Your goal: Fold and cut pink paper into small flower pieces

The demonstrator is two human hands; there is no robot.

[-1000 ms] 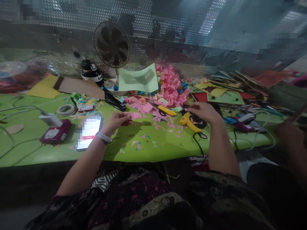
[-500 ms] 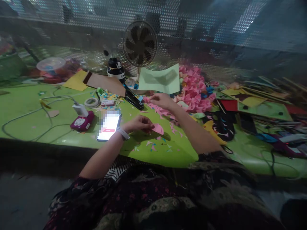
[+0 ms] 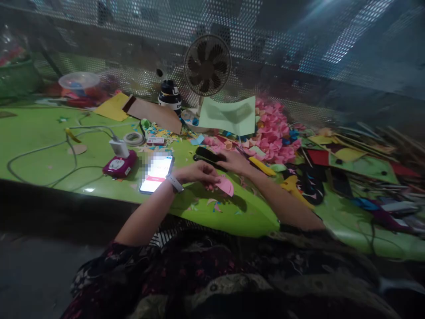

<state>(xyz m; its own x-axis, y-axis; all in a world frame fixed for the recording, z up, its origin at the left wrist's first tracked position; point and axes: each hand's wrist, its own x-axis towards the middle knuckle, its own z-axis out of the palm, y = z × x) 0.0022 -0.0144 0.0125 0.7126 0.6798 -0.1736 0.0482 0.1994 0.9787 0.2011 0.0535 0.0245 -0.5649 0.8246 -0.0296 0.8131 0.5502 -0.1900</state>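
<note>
Between the fingertips of my left hand (image 3: 201,173) is a folded pink paper piece (image 3: 226,185) with a rounded edge. My right hand (image 3: 235,162) is closed round the rear of a black stapler (image 3: 207,154), just above and behind my left hand. The stapler's front points left, apart from the pink piece. Behind my right wrist lies a yellow-handled cutter or scissors (image 3: 262,165), partly hidden. A yellow glue gun (image 3: 294,188) rests beside my right forearm. Pink folded paper pieces (image 3: 274,133) are heaped behind my right hand.
A lit phone (image 3: 157,173) lies by my left wrist, near a purple power socket (image 3: 120,165) with cables. A fan (image 3: 207,65), a dark bottle (image 3: 169,98) and a light green sheet (image 3: 227,116) stand behind. Cardboard and paper (image 3: 361,164) clutter the right side.
My right hand moved left from near the glue gun to the stapler, took hold of it and brought it toward my left hand. My left hand still holds the pink piece. The view turned left.
</note>
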